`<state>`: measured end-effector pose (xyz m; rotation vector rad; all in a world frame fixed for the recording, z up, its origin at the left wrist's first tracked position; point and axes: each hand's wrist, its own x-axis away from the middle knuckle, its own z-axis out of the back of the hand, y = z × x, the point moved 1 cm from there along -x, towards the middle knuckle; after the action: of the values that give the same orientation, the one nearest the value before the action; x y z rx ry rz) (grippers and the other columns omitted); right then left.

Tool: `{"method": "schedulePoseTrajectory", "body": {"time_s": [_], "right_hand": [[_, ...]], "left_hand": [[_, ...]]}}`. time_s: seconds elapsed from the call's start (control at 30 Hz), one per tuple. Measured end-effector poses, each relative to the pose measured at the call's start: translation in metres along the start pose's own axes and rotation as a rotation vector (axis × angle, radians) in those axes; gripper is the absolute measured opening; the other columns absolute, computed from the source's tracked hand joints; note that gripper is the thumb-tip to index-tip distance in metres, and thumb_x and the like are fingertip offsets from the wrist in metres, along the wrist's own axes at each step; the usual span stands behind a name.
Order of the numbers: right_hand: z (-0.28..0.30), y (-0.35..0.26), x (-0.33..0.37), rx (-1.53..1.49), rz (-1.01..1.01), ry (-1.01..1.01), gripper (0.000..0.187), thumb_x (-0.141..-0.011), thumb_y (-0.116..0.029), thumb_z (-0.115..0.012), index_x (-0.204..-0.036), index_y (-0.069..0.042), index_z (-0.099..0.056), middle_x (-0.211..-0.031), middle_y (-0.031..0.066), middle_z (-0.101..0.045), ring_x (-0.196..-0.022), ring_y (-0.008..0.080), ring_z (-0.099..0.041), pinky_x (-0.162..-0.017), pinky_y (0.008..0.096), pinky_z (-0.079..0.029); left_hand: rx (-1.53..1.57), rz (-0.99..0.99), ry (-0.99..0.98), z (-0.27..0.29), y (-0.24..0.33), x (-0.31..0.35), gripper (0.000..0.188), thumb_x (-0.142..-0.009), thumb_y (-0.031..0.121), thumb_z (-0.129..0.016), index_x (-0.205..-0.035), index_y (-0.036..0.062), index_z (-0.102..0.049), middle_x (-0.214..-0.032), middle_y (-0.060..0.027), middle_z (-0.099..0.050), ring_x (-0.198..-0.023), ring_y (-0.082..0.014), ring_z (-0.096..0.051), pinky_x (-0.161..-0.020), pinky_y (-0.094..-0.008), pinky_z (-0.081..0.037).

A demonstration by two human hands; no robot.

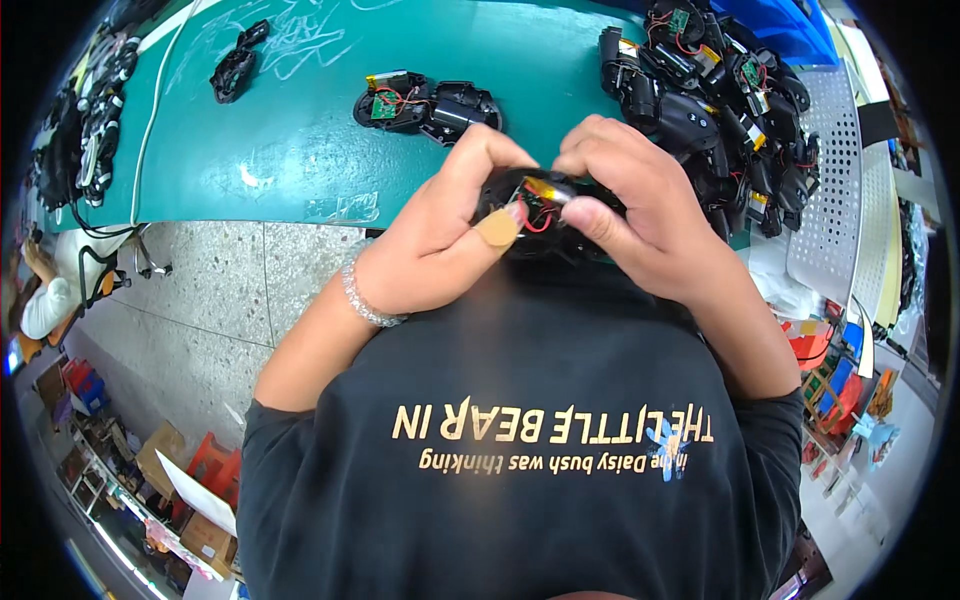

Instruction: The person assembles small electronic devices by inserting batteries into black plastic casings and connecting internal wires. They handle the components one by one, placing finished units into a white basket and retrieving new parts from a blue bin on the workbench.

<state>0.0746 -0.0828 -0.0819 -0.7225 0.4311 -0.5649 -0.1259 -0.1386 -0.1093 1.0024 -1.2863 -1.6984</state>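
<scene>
Close to my body, both hands grip an open black plastic device housing (560, 243). Red wires and part of a green circuit board show inside it. My left hand (430, 225) is closed around its left side, with a round tan plaster on the thumb. On the other side my right hand (650, 205) has its fingers curled over the housing. Its thumb presses by a small silver battery (547, 190) with yellow tape. Just beyond my hands, an opened black device (425, 108) of similar make lies on the green table mat (270, 150), its board and wires exposed.
A heap of similar black devices (700, 100) covers the right of the table, beside a blue bin (790, 30) and a perforated metal tray (830, 180). A small black part (234, 72) lies far left. A white cable (155, 110) crosses the mat. Another person (48, 300) sits at left.
</scene>
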Motion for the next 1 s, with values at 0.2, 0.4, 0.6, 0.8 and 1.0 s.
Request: {"method": "schedulePoseTrajectory", "body": {"time_s": [0.2, 0.4, 0.6, 0.8, 1.0], "right_hand": [[-0.001, 0.011, 0.02, 0.332, 0.055, 0.06, 0.061, -0.07, -0.039, -0.072, -0.117, -0.008, -0.05, -0.114, 0.011, -0.051, -0.107, 0.0305, -0.049, -0.088, 0.0418, -0.035], [-0.016, 0.02, 0.024, 0.426, 0.072, 0.021, 0.055, -0.063, -0.02, -0.076, -0.111, -0.01, -0.052, -0.112, 0.0081, -0.053, -0.107, 0.0282, -0.05, -0.09, 0.0429, -0.035], [-0.014, 0.034, 0.005, 0.397, 0.108, 0.111, 0.052, -0.063, -0.019, -0.077, -0.11, -0.011, -0.053, -0.109, 0.0073, -0.054, -0.106, 0.0271, -0.05, -0.089, 0.0424, -0.035], [-0.007, 0.039, 0.015, 0.404, 0.177, 0.427, 0.062, -0.062, -0.028, -0.081, -0.114, -0.011, -0.052, -0.109, 0.0077, -0.055, -0.106, 0.0267, -0.05, -0.089, 0.0397, -0.034], [0.013, 0.037, 0.033, 0.495, 0.093, 0.511, 0.056, -0.064, -0.03, -0.079, -0.11, -0.009, -0.056, -0.106, 0.0085, -0.058, -0.103, 0.0262, -0.052, -0.09, 0.0377, -0.032]], "left_hand": [[0.337, 0.037, 0.471, 0.044, 0.011, 0.03, 0.027, -0.089, 0.006, -0.053, -0.114, 0.0038, -0.044, -0.108, -0.0089, -0.052, -0.096, -0.0152, -0.055, -0.081, -0.0293, -0.048], [0.296, 0.018, 0.848, 0.098, -0.009, 0.043, 0.027, -0.092, 0.005, -0.049, -0.118, 0.0045, -0.043, -0.104, -0.0098, -0.055, -0.087, -0.0169, -0.057, -0.074, -0.0313, -0.048], [-0.327, 0.106, 0.762, 0.091, -0.042, 0.035, 0.034, -0.089, 0.007, -0.055, -0.12, -0.0008, -0.042, -0.108, -0.0118, -0.053, -0.093, -0.0163, -0.053, -0.081, -0.0312, -0.045], [-0.896, -0.142, 0.701, 0.074, -0.036, 0.024, 0.055, -0.075, 0.02, -0.071, -0.12, 0.0015, -0.047, -0.124, -0.0203, -0.048, -0.118, -0.0342, -0.042, -0.101, -0.0432, -0.03], [-1.189, -0.124, 0.276, 0.052, -0.013, -0.016, 0.058, -0.069, 0.039, -0.074, -0.119, 0.0136, -0.058, -0.131, -0.0149, -0.046, -0.123, -0.0354, -0.039, -0.103, -0.0487, -0.027]]}}
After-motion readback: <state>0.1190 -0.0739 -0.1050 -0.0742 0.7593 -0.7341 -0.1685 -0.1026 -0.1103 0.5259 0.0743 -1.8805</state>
